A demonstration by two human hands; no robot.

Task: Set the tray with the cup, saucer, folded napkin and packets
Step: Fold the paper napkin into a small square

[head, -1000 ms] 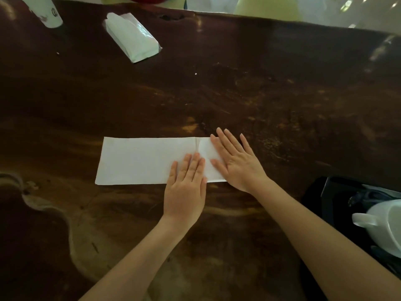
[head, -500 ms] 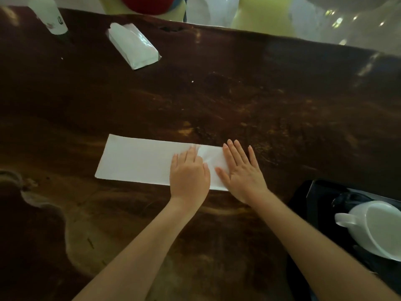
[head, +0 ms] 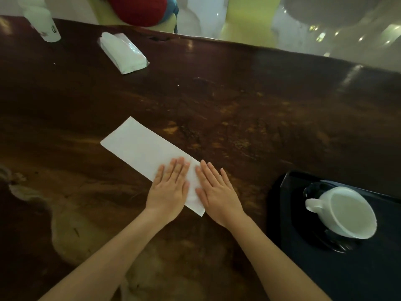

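Head view: white napkin folded into a long strip, lying slantwise on the dark wood table. Left hand flat on its near end, fingers straight, pressing, nothing grasped. Right hand flat just beside it, palm down, fingers straight, partly on the napkin's near edge. Black tray at right holds a dark saucer with the white cup on it. Pack of tissues and paper cup at far left.
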